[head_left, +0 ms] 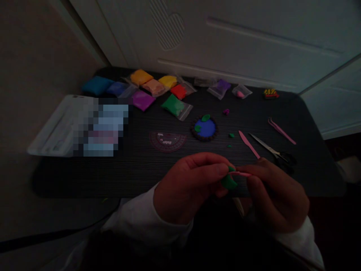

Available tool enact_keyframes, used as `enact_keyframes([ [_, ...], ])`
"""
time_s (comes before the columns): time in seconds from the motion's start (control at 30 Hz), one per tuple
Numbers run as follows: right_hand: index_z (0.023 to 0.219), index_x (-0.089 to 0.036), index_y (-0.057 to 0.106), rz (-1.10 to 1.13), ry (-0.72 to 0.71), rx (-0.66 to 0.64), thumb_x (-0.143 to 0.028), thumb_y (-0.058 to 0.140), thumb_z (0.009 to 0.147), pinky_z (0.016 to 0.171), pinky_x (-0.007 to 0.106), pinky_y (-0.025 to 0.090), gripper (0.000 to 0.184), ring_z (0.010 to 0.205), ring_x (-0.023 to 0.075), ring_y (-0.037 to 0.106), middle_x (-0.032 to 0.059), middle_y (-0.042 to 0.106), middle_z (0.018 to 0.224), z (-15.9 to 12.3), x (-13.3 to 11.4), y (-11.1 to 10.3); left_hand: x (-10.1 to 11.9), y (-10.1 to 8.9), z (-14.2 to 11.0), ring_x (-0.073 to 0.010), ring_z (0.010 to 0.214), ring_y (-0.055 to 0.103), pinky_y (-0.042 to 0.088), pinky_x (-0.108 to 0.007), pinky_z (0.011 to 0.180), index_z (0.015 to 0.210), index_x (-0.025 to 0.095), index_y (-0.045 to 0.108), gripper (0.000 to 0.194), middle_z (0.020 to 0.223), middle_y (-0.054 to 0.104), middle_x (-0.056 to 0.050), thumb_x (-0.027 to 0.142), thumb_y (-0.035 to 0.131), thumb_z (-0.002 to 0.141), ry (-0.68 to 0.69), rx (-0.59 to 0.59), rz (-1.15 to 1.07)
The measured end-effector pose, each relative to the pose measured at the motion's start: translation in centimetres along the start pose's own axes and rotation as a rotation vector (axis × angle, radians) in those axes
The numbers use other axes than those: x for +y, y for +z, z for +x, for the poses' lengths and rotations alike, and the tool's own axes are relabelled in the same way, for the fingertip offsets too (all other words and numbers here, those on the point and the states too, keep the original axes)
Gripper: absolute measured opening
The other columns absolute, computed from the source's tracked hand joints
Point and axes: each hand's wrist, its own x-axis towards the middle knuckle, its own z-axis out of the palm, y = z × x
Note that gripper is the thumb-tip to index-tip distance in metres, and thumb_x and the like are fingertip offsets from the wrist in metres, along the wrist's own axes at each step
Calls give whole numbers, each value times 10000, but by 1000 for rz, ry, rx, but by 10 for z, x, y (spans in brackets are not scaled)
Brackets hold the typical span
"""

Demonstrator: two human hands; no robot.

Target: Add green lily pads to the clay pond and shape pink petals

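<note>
Between the thumb and fingers of my left hand (194, 180) is a piece of green clay (229, 183), rounded and leaf-like. My right hand (279, 192) pinches a thin pink modelling tool (242, 174), whose tip touches the clay. Beyond my hands lies a round clay piece (205, 128), blue inside a dark beaded rim with green leaves on it. Two green clay scraps (231, 135) are to its right. A pink plastic knife (248, 143) lies just past my right hand.
Scissors (273, 147) and pink tweezers (282, 131) lie on the right. A clear protractor (167, 141) is left of centre. Bagged coloured clay, including a green pack (173, 105), lines the back. A white case (64, 126) stands at the left; a white panelled door (239, 45) rises behind.
</note>
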Motion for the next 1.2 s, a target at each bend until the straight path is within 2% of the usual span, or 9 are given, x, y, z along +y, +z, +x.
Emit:
enact_keyframes([
  [0.23, 921, -149, 599, 31, 19, 1, -123, 501, 729, 519, 300, 386, 217, 591, 139, 512, 48, 584, 684, -4, 1, 2, -3, -2, 1, -75, 521, 472, 342, -209, 497, 686, 124, 619, 77, 559, 542, 9, 198, 605, 671, -25, -44, -35],
  [0.47, 939, -157, 591, 38, 26, -20, -104, 498, 734, 534, 300, 379, 231, 610, 139, 510, 44, 595, 711, -6, 3, 2, -3, -3, 1, -69, 527, 470, 342, -205, 500, 674, 126, 614, 59, 569, 539, 14, 184, 607, 670, -20, -31, -43],
  [0.6, 953, -170, 588, 94, 52, 30, -91, 486, 739, 546, 299, 386, 250, 647, 141, 516, 43, 600, 755, -11, 4, 4, -3, -2, 2, -69, 527, 466, 337, -204, 497, 688, 128, 613, 72, 573, 541, 13, 197, 597, 680, -17, -42, -51],
  [0.9, 906, -148, 597, 12, 33, -10, -111, 501, 732, 514, 289, 362, 202, 571, 126, 485, 32, 568, 657, -7, 1, 4, -4, -2, 1, -66, 505, 467, 340, -207, 496, 682, 131, 615, 69, 560, 546, 15, 199, 612, 671, 4, 6, -9],
  [1.1, 933, -171, 586, 127, 87, 58, -101, 476, 745, 528, 283, 368, 229, 633, 131, 501, 34, 572, 733, -13, 3, 6, -4, -1, 2, -64, 501, 469, 347, -201, 488, 695, 134, 621, 84, 560, 545, 15, 213, 620, 665, 5, 25, -15],
  [1.2, 936, -171, 583, 120, 80, 39, -95, 485, 736, 523, 283, 360, 236, 618, 128, 491, 28, 564, 715, -14, 4, 5, -4, 0, 2, -63, 501, 476, 353, -192, 485, 688, 131, 622, 81, 556, 553, 14, 209, 618, 668, 19, 28, -18],
])
